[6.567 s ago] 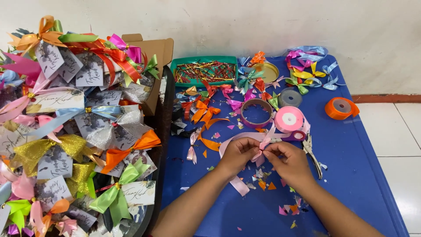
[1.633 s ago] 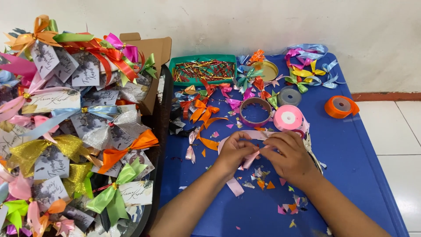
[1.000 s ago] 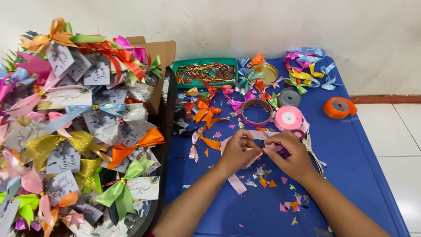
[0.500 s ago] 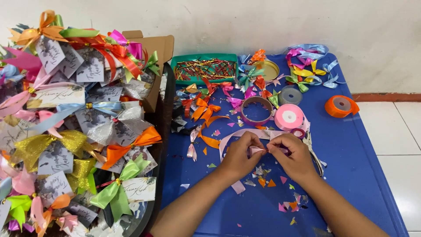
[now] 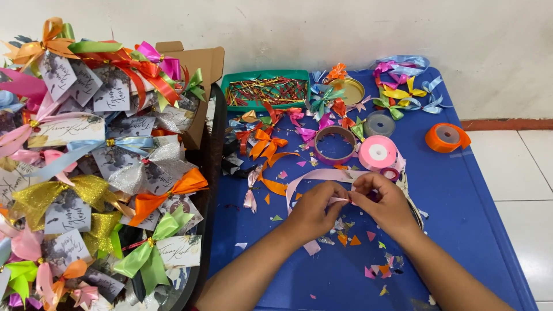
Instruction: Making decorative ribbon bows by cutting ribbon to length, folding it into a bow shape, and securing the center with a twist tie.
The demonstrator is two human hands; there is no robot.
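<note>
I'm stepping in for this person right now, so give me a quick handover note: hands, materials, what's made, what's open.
Left hand and right hand pinch a pink ribbon strip together over the blue table.
Pink ribbon roll sits just behind the hands; orange roll far right; green tray of twist ties at back.
Done: loose bows on the table, tagged bows in the basket at left.
Open: the pink bow isn't formed yet.

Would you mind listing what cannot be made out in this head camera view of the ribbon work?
- The fold in the pink ribbon: hidden behind the fingers of the left hand and right hand.
- The contents of the green tray: too small to tell apart.
- The heap of bow-tied cards: cut off by the left and bottom edges.
- The blue table: its near end is cut off.
</note>
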